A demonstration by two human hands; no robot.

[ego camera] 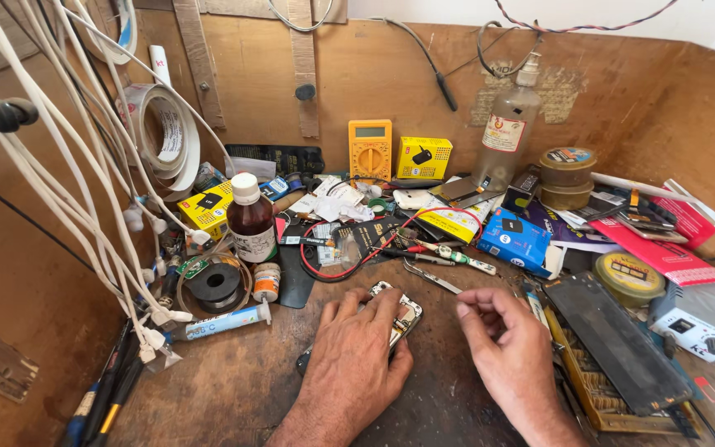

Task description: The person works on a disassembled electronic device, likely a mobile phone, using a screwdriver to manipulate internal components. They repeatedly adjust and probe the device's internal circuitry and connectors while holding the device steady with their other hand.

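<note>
My left hand (356,352) lies flat over an opened phone (403,313) on the dark wooden bench and presses it down; only the phone's upper end shows past the fingers. My right hand (502,343) hovers just right of the phone, fingers loosely curled, with nothing visible in it. Metal tweezers (430,276) lie on the bench just beyond the phone. A screwdriver-like tool (448,253) lies a little farther back.
A brown bottle (251,219) and solder spool (214,283) stand at left, under hanging white cables (84,165). A yellow multimeter (370,149), clear bottle (510,132), tape rolls (567,176) and boxes crowd the back. A black slab (618,343) on a tray lies at right.
</note>
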